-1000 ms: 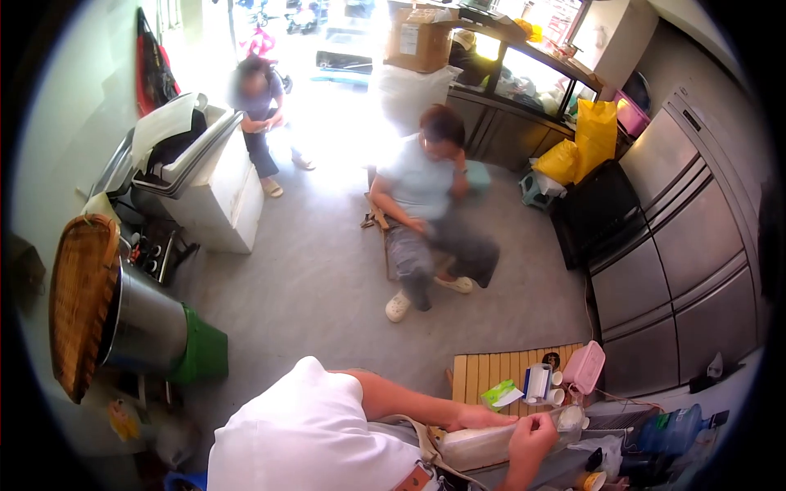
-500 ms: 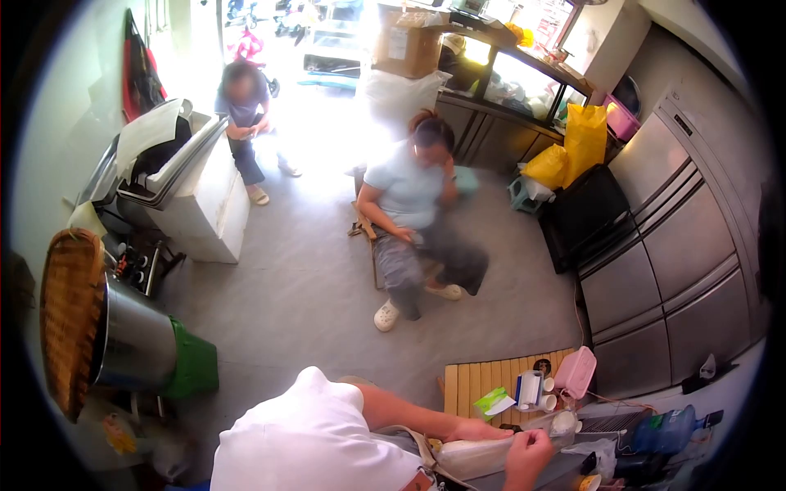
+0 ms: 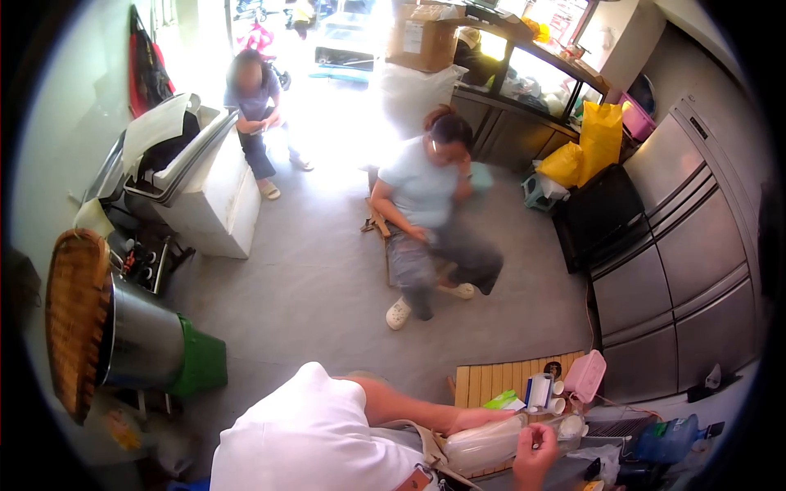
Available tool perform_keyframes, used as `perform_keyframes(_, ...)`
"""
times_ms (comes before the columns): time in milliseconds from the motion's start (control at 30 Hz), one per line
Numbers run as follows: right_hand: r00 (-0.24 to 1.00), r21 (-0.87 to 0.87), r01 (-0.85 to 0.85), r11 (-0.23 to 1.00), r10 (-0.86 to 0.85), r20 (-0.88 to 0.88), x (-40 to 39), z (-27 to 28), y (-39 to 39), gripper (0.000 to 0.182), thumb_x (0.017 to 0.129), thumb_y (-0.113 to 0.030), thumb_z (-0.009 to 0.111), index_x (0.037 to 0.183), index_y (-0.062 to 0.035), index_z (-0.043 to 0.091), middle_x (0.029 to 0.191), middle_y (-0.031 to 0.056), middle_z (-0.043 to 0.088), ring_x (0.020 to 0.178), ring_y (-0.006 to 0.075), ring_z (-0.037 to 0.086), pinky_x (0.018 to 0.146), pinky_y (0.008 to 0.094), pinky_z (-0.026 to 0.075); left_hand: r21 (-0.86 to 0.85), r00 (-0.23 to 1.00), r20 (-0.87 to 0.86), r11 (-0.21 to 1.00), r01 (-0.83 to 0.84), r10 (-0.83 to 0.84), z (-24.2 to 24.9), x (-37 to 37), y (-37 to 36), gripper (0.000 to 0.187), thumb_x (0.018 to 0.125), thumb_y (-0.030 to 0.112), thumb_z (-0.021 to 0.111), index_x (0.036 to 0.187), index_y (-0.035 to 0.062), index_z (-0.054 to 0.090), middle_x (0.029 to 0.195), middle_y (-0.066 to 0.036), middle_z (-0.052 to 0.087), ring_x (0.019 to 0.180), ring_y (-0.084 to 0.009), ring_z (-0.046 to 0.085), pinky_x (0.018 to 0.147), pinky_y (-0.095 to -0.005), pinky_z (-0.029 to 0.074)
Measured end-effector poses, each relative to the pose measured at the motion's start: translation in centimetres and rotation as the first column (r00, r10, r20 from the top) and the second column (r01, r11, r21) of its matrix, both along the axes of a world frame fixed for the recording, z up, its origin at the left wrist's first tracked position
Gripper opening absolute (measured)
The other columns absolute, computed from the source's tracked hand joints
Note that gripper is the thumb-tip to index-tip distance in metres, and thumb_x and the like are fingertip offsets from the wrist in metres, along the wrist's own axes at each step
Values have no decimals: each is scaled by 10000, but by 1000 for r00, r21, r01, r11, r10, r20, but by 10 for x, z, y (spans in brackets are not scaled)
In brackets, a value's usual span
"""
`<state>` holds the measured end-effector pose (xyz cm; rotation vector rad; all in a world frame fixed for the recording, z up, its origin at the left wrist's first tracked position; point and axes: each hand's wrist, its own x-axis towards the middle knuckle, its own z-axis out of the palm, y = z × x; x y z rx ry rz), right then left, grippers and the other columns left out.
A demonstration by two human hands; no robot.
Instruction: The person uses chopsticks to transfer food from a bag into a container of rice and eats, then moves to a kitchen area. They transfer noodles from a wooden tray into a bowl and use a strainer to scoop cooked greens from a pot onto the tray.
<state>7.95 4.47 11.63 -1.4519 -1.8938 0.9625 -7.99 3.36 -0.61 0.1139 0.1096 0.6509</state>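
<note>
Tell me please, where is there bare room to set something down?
Bare slats lie on the wooden table between the green packet and the edge facing the seated person. Open floor lies between that person and the green bin. It is crowded around the white cups and pink box.

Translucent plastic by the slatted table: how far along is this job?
Looks done: the translucent plastic is stretched out lengthwise in front of the body. In hand: the left hand is at its upper edge, the right hand curled near its far end; its grip is unclear. Left: probably some handling, with both hands at work there; no visible endpoint shows how much.
</note>
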Motion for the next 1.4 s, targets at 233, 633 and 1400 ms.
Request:
perform_keyframes(233, 966, 226, -259, 939, 254, 50, -20, 56, -17, 106, 772, -66, 701, 785, -20, 606, 784, 113, 596, 697, 267, 571, 654, 332, 470, -115, 986, 81, 984, -135, 145, -67, -5, 22, 478, 955, 480, 512, 1212, 87, 598, 1177, -58, 641, 1016, -201, 627, 936, -394, 494)
perform_keyframes(633, 946, 64, 320, 945, -315, -82, 73, 39, -79, 109, 805, -82, 738, 825, -20, 651, 732, 57, 605, 626, 135, 564, 551, 274, 442, -322, 970, -202, 926, -196, 135, -37, -24, 82, 692, 928, 617, 362, 1331, 71, 496, 1269, -186, 566, 1098, -384, 577, 926, -521, 488)
perform_keyframes(1400, 725, -354, 598, 719, -299, 620, 235, -511, 116, 311, 844, -273, 568, 771, 7, 683, 829, 218, 684, 815, 373, 666, 765, 456, 527, -278, 808, -527, 845, -456, 263, 7, 6, 164, 813, 884, 720, 342, 1436, 123, 372, 1402, -216, 429, 1257, -395, 430, 996, -574, 381)
